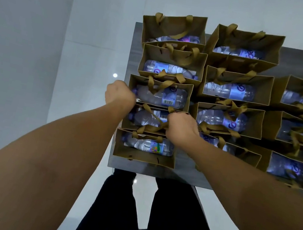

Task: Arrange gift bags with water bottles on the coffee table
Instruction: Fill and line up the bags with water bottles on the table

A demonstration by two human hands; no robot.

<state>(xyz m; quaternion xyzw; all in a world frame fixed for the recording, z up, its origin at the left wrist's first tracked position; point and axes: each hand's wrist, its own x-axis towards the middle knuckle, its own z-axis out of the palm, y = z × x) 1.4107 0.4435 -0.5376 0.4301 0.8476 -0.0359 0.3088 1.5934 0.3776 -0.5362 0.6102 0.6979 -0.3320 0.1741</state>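
Most bags already stand in rows on the table (186, 175); my left hand (120, 94) and right hand (181, 127) grip one gift bag (144, 127), nudging it into line.

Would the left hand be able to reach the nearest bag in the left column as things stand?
Probably yes: the nearest bag sits just below the left hand, nothing lies between them, though that hand now grips the next bag's edge.

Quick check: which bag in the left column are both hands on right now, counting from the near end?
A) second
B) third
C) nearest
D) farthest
A: the left hand and right hand sit at either end of the second bag, just beyond the nearest bag at the table edge.
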